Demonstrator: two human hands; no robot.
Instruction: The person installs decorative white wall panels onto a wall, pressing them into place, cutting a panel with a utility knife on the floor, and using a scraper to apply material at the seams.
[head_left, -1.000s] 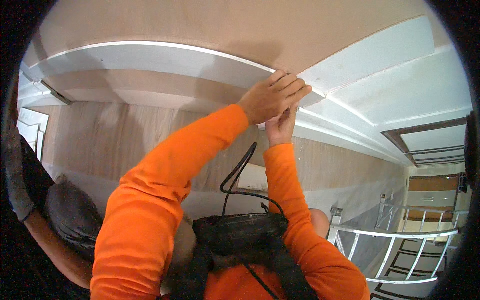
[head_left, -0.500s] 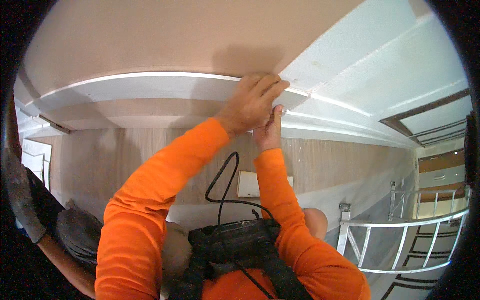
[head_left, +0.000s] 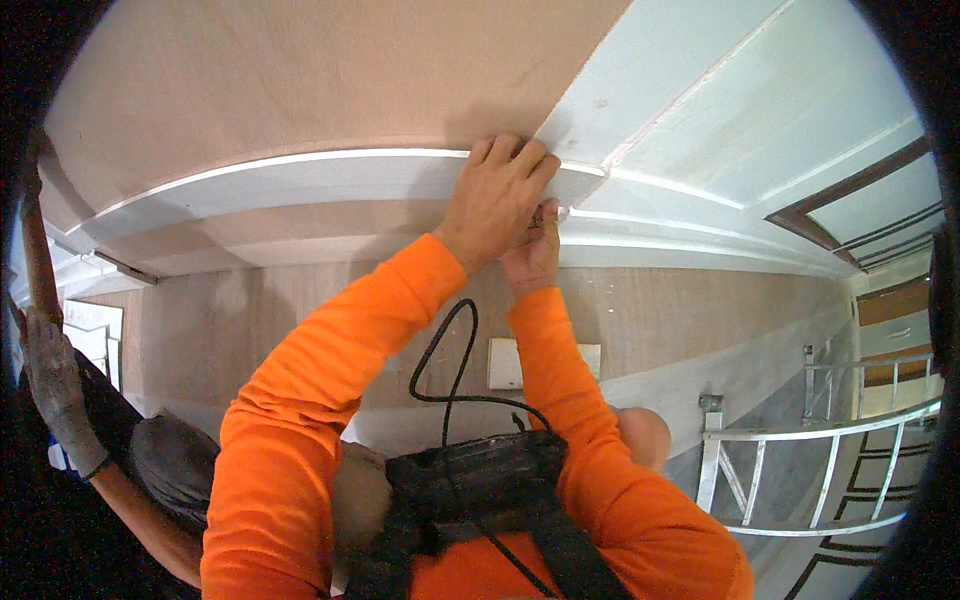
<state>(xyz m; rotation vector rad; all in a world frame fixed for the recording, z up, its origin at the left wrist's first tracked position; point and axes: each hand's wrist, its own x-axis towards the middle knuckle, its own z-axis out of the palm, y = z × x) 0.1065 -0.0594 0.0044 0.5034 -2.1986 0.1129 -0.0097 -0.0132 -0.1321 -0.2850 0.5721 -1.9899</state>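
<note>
My left hand [head_left: 500, 196] bends its fingers over the long, flat white strip [head_left: 300, 180] near its right end, at the lower edge of the brown wooden panel [head_left: 320, 80]. My right hand [head_left: 534, 258] is below; whether either pinches, I cannot tell. Uneven pressure could misalign the strip.

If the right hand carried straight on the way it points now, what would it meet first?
Probably the white trim strip: the right hand points up toward its lower edge, its thumb close below. Depth is unclear, so they may already be touching.
</note>
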